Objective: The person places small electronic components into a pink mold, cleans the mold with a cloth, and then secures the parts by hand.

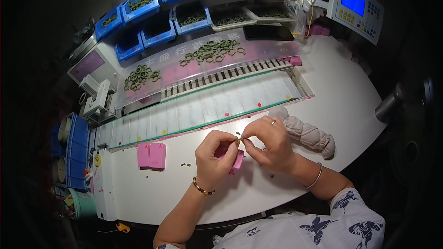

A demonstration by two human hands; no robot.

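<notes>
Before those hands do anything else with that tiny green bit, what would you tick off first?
1. Green piece pinched between both hands: ok.
2. Left hand grip on the pink block: ok, though the block is mostly hidden.
3. Right hand fingertips on the piece: ok.
4. Spare green bits on the white table, close by: ok.
5. Two pink blocks lying flat to the left: ok.
6. Piece's exact shape or alignment: cannot tell, too small.

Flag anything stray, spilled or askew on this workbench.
A few small green bits lie loose on the white table, right of the two pink blocks, apart from the green rings heaped on the sloped panel. Nothing looks damaged.
</notes>
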